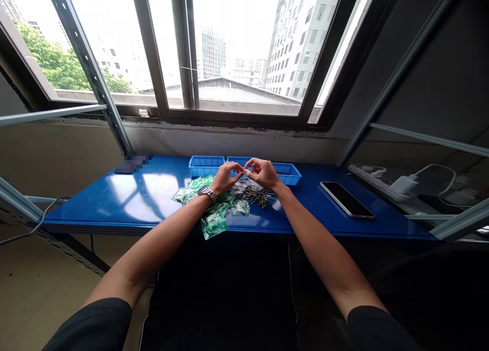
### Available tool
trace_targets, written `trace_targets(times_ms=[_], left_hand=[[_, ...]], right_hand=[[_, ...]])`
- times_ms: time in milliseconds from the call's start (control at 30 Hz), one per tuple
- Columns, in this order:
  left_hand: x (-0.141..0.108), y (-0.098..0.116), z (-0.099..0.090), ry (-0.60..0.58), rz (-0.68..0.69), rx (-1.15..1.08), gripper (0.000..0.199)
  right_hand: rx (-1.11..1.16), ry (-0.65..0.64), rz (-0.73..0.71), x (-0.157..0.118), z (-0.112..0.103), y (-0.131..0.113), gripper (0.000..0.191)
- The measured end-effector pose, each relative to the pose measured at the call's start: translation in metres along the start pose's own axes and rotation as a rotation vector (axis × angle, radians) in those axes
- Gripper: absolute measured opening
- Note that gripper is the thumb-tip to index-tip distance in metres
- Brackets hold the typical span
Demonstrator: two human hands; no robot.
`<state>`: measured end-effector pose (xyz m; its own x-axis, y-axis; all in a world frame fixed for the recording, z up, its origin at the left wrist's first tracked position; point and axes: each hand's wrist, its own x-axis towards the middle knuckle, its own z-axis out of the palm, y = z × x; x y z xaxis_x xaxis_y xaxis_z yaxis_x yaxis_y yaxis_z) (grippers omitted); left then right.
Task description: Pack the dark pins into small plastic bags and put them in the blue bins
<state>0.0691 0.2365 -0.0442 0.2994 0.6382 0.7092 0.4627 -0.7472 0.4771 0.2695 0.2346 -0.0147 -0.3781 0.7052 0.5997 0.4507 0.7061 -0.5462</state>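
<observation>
My left hand, with a watch on its wrist, is pinched closed above the heap of green plastic packets. My right hand meets it, its thumb and forefinger also pinched. Whatever lies between the fingertips is too small to make out. Below my right hand, a pile of thin dark and yellowish pieces lies on the blue table, beside some clear plastic. Just behind my hands stand blue bins, one at the left, one in the middle and one at the right.
A phone lies on the table's right side. Beyond it sits a power strip with a white charger and cable. Metal posts rise at both sides, and a window is behind the table.
</observation>
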Motion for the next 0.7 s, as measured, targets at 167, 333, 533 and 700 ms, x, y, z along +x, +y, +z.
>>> trace_targets(times_ms=[167, 333, 533, 700], left_hand=[[0.000, -0.001, 0.000, -0.007, 0.006, -0.005, 0.008], [0.000, 0.001, 0.000, 0.002, 0.009, -0.017, 0.009], [0.001, 0.004, -0.001, 0.038, -0.036, -0.046, 0.013], [0.002, 0.006, -0.003, 0.076, -0.053, -0.095, 0.020]], right_hand=[[-0.016, 0.013, -0.020, 0.000, 0.003, -0.001, 0.024], [-0.026, 0.023, -0.016, 0.000, 0.001, -0.001, 0.027], [-0.021, 0.025, 0.003, -0.001, -0.005, -0.004, 0.030], [-0.019, -0.006, 0.029, -0.001, -0.008, -0.004, 0.030]])
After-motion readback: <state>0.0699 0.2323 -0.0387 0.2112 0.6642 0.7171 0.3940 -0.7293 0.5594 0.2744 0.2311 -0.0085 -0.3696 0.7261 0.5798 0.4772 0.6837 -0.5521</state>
